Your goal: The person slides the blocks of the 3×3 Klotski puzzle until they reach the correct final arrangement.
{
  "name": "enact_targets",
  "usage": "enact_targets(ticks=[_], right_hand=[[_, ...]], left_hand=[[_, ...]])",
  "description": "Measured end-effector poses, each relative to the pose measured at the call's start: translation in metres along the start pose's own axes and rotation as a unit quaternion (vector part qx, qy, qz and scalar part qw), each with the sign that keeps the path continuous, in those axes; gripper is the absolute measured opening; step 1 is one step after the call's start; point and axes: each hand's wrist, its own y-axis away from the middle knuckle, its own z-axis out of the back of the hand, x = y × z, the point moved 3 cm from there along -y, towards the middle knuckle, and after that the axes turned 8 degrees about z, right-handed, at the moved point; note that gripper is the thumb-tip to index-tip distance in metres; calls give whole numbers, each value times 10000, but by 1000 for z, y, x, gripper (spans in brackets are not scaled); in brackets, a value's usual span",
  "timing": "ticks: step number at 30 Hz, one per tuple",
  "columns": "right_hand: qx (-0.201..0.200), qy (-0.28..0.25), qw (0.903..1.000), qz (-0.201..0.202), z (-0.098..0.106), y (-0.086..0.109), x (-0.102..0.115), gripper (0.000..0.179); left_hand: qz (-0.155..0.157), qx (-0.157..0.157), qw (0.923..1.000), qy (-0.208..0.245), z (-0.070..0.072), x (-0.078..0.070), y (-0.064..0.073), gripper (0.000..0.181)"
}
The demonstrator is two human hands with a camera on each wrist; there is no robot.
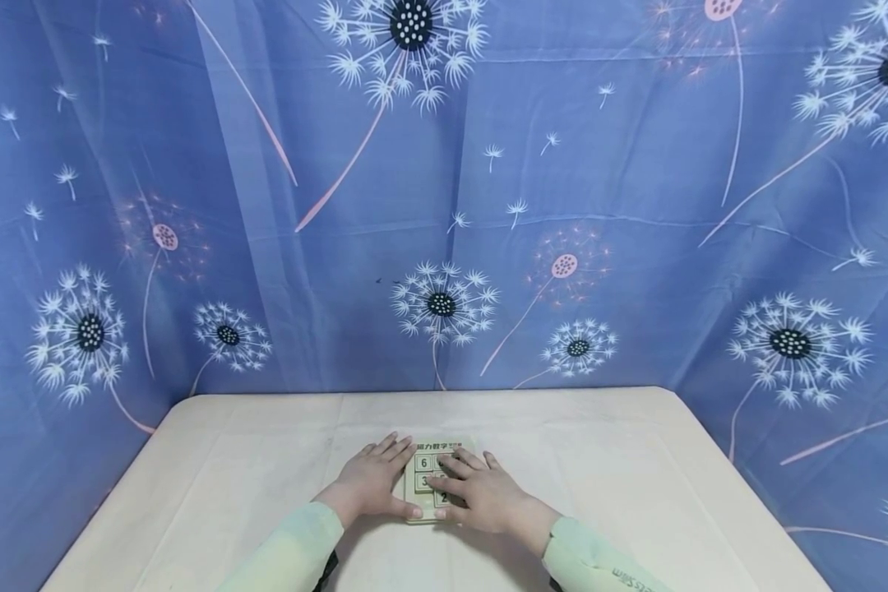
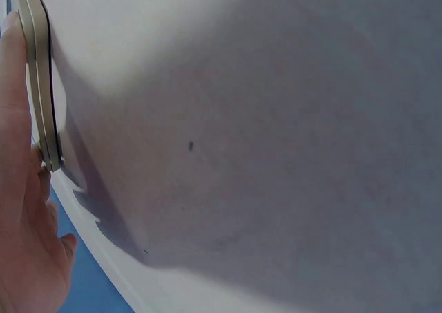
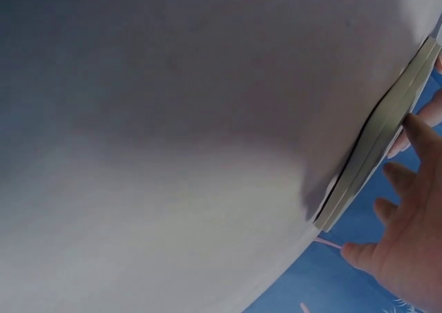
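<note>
A pale green sliding number puzzle (image 1: 423, 501) lies flat on the table between both hands, with printed characters along its top. Tiles marked 6 (image 1: 423, 463), 3 (image 1: 421, 483) and 2 (image 1: 443, 498) show; fingers cover others. My left hand (image 1: 370, 481) rests along the puzzle's left side, fingers extended toward its top corner and thumb at the lower left corner. Spread over the right half, my right hand (image 1: 492, 497) has its fingertips on the tiles and its thumb near the bottom edge. Both wrist views show the puzzle's layered side edge (image 2: 43, 71) beside the hand.
A cream-covered table (image 1: 266, 460) extends around the puzzle, its far edge against a blue curtain (image 1: 355, 329) printed with dandelions. The curtain also hangs along both sides. Light green sleeves (image 1: 296, 543) cover both forearms.
</note>
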Motion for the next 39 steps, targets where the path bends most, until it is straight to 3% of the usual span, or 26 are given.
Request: enact_targets(ticks=[39], right_hand=[[-9, -81, 9999, 143, -1, 11, 4, 54]], left_hand=[[21, 27, 10000, -38, -1, 0, -1, 108]])
